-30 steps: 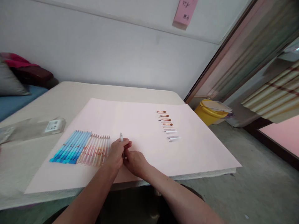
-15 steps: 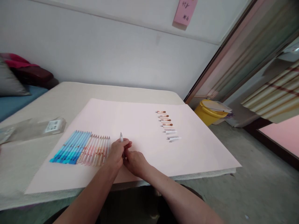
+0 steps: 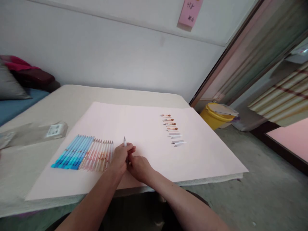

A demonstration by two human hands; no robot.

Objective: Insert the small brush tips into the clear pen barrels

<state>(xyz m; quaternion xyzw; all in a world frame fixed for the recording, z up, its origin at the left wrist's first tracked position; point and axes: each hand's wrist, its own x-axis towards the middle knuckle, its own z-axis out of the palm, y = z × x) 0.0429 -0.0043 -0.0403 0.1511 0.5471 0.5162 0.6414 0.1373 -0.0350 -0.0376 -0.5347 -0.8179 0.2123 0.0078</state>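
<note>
My left hand is closed around a pale pen, whose tip points away from me. Against its lower part sits my right hand, fingers curled on the same pen near its back end; the exact grip is hidden. Left of my hands lies a row of blue pens, and beside it a row of clear pens with pinkish and brown prints. To the right, several short pen parts with brown ends form a column, with greyish-white ones at its near end.
A pink sheet covers much of the cream-topped table. At the left lies a clear plastic bag with a white label. A yellow bin stands beyond the right edge. The white wall rises behind.
</note>
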